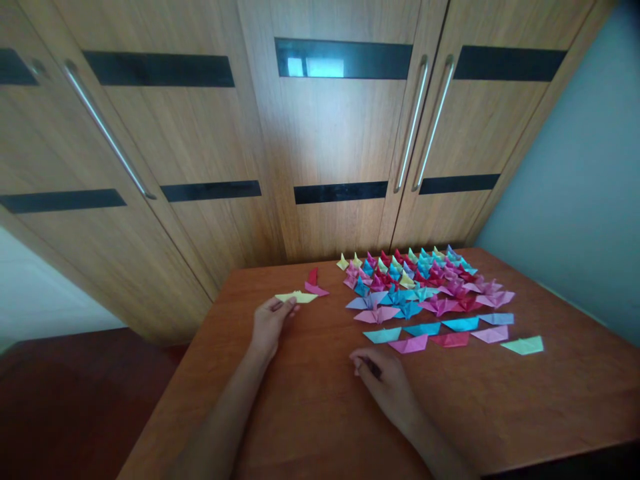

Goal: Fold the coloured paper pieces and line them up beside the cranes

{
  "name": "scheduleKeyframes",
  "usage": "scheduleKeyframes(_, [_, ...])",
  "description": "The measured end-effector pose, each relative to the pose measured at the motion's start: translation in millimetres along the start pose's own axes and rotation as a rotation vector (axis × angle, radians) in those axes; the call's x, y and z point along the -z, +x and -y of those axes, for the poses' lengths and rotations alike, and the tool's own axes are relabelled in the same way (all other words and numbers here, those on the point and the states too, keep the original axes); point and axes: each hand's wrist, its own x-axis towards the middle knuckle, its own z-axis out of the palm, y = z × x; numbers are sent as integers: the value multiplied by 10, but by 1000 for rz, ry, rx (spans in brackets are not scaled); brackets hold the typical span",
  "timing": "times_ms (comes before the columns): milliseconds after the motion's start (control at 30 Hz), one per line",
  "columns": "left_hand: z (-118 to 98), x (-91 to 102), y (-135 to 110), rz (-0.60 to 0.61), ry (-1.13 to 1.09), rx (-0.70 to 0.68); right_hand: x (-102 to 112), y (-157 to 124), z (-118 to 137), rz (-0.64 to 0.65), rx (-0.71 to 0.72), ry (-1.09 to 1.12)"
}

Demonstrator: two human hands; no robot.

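My left hand (270, 320) reaches forward on the brown wooden table (310, 413) and pinches the near end of a pale yellow folded paper boat (297, 297). Just beyond it lie a pink folded paper (317, 289) and a red one (313, 275). My right hand (383, 380) rests on the table nearer to me with its fingers curled under; nothing shows in them. Ahead of that hand, rows of several folded paper boats (450, 333) and a dense cluster of coloured origami cranes (415, 280) cover the right part of the table.
A wall of wooden wardrobe doors (330, 133) with long metal handles stands right behind the table. A pale blue wall (585, 187) borders the right side. Dark red floor (75, 393) shows on the left, beyond the table's edge.
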Motion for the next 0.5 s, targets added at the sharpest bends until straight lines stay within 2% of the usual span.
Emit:
scheduleKeyframes(100, [-82,-349,-330,133,-92,54,-7,1,-37,-73,-65,91])
scheduleKeyframes(167, [-112,-569,-588,251,-257,159,-6,-1,-52,-137,-118,171])
scheduleKeyframes(267, [-125,-800,-919,327,-340,222,20,-4,-40,-234,-155,257])
scheduleKeyframes(367, [-121,-887,-1082,386,-330,263,62,-5,-11,-321,-182,252])
scheduleKeyframes(500, [-130,-851,-1069,459,-302,296,92,-8,-5,-301,-190,217])
